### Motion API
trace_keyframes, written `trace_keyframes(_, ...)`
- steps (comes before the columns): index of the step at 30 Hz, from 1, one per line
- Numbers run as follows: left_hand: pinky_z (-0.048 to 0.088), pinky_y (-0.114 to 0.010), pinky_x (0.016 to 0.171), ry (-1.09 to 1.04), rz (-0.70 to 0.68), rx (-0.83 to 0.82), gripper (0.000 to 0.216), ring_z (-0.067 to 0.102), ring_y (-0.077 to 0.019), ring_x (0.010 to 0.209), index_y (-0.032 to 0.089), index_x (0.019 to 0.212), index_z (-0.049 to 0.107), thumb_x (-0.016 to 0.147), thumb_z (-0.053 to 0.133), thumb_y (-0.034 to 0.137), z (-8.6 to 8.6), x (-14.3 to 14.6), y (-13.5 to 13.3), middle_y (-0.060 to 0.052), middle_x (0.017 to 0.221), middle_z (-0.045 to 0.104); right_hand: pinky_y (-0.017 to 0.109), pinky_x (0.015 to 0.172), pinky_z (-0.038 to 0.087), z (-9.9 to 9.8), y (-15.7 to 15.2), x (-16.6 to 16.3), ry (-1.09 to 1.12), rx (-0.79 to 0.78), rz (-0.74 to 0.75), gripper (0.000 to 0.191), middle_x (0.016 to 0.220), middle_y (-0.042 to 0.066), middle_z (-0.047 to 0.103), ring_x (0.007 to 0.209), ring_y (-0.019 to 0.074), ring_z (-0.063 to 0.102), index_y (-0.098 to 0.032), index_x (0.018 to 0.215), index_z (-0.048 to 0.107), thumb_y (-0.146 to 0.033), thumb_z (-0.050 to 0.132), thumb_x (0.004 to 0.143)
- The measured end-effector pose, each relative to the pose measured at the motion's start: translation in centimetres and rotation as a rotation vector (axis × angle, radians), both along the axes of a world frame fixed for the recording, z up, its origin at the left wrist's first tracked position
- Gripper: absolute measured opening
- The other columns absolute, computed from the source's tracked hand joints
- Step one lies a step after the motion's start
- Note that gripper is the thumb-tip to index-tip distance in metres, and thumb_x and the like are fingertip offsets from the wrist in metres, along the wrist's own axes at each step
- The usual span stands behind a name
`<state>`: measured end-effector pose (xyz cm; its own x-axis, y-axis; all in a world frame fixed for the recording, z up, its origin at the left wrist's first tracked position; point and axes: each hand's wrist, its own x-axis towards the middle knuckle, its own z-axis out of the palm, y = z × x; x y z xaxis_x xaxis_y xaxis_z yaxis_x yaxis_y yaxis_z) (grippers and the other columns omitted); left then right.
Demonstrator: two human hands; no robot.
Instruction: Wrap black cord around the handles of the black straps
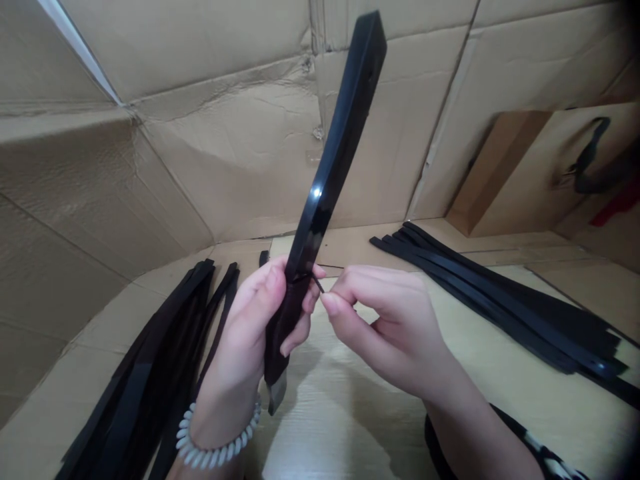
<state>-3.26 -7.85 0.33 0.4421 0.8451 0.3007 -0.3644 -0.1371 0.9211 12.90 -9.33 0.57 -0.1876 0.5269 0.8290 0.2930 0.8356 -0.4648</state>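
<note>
A long, glossy black, slightly curved bar rises upright and tilted to the right in front of me. Its lower part is a duller dark brown, and a greyish tip shows at the bottom. My left hand is closed around this lower part, thumb in front and fingers behind. A thin dark cord comes off the bar beside the left fingertips. Thumb and forefinger of my right hand pinch the cord's end, to the right of the bar. What kind of object the bar is, I cannot tell.
Several long black strips lie piled at the left. Another pile of black strips lies at the right on the pale table. Cardboard walls stand around the back and left. A brown paper bag is at the back right.
</note>
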Motion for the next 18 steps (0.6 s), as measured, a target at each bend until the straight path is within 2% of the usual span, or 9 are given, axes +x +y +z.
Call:
trace_keyframes(4, 0.022, -0.021, 0.041, 0.029, -0.027, 0.03, 0.033, 0.037, -0.0035, 0.045, 0.023, 0.1, 0.067, 0.096, 0.049, 0.05, -0.1, 0.2, -0.2, 0.002, 0.074, 0.051, 0.015, 0.056, 0.039, 0.0, -0.2, 0.1, 0.035, -0.08, 0.088, 0.026, 0.058, -0.007, 0.055, 0.054, 0.0024, 0.048, -0.019, 0.067, 0.06, -0.016, 0.057, 0.092)
trace_keyframes(8, 0.026, -0.017, 0.041, 0.077, 0.057, 0.047, 0.027, 0.036, -0.0039, 0.049, 0.019, 0.099, 0.064, 0.094, 0.057, 0.044, -0.2, 0.8, -0.6, 0.003, 0.067, 0.046, 0.018, 0.059, 0.042, 0.0, -0.3, 0.1, -0.01, -0.098, 0.089, 0.03, 0.063, -0.003, 0.061, 0.06, 0.0043, 0.054, -0.015, 0.066, 0.061, -0.019, 0.053, 0.095)
trace_keyframes(10, 0.028, -0.014, 0.041, 0.064, 0.072, 0.034, 0.024, 0.036, -0.0031, 0.049, 0.018, 0.1, 0.064, 0.092, 0.06, 0.04, -0.2, 0.9, -0.6, 0.004, 0.069, 0.047, 0.021, 0.059, 0.042, -0.1, -0.2, 0.1, -0.052, -0.031, 0.006, 0.033, 0.062, -0.001, 0.06, 0.06, 0.0063, 0.053, -0.013, 0.065, 0.061, -0.019, 0.051, 0.096)
trace_keyframes(14, 0.038, -0.01, 0.045, -0.013, -0.047, -0.045, 0.019, 0.045, -0.0023, 0.048, 0.019, 0.098, 0.064, 0.091, 0.063, 0.036, -0.4, 0.9, 0.0, 0.005, 0.066, 0.05, 0.025, 0.058, 0.041, -0.3, 0.1, -0.2, -0.117, 0.178, -0.225, 0.03, 0.062, 0.002, 0.061, 0.058, 0.0086, 0.05, -0.012, 0.063, 0.062, -0.017, 0.056, 0.092)
trace_keyframes(18, 0.044, -0.01, 0.045, -0.042, -0.085, -0.083, 0.018, 0.053, -0.003, 0.047, 0.018, 0.091, 0.063, 0.09, 0.065, 0.035, -0.4, 0.6, 0.4, 0.004, 0.065, 0.058, 0.022, 0.066, 0.046, -0.4, 0.1, -0.3, -0.089, 0.211, -0.287, 0.019, 0.068, 0.002, 0.068, 0.064, 0.0088, 0.057, -0.013, 0.071, 0.065, -0.013, 0.06, 0.089)
